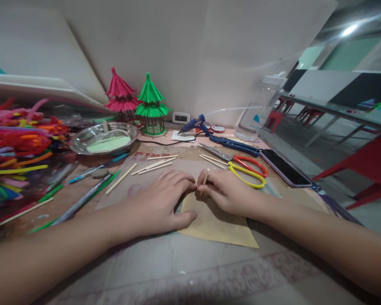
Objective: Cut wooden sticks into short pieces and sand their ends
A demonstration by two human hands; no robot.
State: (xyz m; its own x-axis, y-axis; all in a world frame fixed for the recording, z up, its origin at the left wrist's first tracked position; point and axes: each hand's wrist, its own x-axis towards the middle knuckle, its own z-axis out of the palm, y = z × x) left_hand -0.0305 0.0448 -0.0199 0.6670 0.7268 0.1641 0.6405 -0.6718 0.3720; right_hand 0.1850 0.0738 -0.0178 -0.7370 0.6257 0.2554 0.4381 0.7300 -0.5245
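Note:
My right hand [227, 190] is closed in a pinch on a short wooden stick [206, 176] that sticks up between its fingers. Beneath it lies a yellow-brown piece of paper [220, 228] with a pointed lower corner. My left hand [165, 199] rests at the paper's left edge, fingers stretched towards the right fingertips and thumb held apart. What its fingertips touch is hard to make out. Several loose wooden sticks [155, 165] lie beyond the left hand. Scissors [247, 169] with red and yellow handles lie just past the right hand.
A red pagoda model [120, 93] and a green one [150, 106] stand by the wall. A blue glue gun [195, 123], utility knife [235, 145], phone [284, 167] and clear bottle [255, 110] sit at the right. Left are a metal plate [78, 146] and colourful pipe cleaners [19, 144].

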